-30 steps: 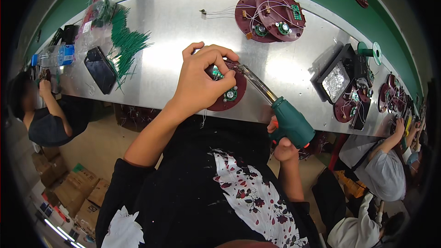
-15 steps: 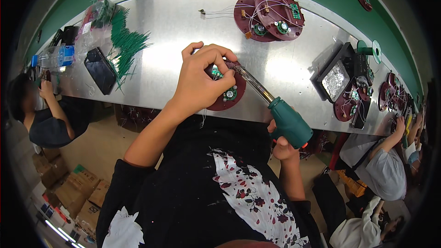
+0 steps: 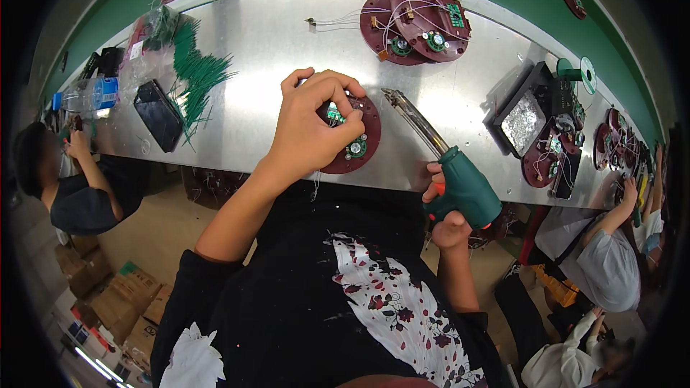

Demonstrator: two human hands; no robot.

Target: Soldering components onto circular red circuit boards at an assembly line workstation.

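Note:
On the metal bench in front of me lies a dark red disc (image 3: 370, 126) bearing a small green circuit board and a round speaker-like part. My left hand (image 3: 309, 129) reaches over it, thumb and fingertips closed in a pinch at its upper edge; whatever they grip is too small to make out. To the right, my right hand (image 3: 447, 223) is wrapped round the handle of a green soldering gun (image 3: 471, 190) with an orange trigger. The gun's metal tip points up and left, a short way right of the disc and apart from it.
Two overlapping dark red discs (image 3: 460, 39) with white wires lie beyond. Green wire pieces (image 3: 198, 75), a phone (image 3: 158, 116) and a bottle (image 3: 90, 93) are on the left. At right are a black tray (image 3: 496, 126), a solder spool (image 3: 588, 75) and more discs. Other people sit at both sides.
The soldering gun has moved right, its tip drawn away from the left fingertips and the disc. My left hand keeps its pinch in nearly the same place.

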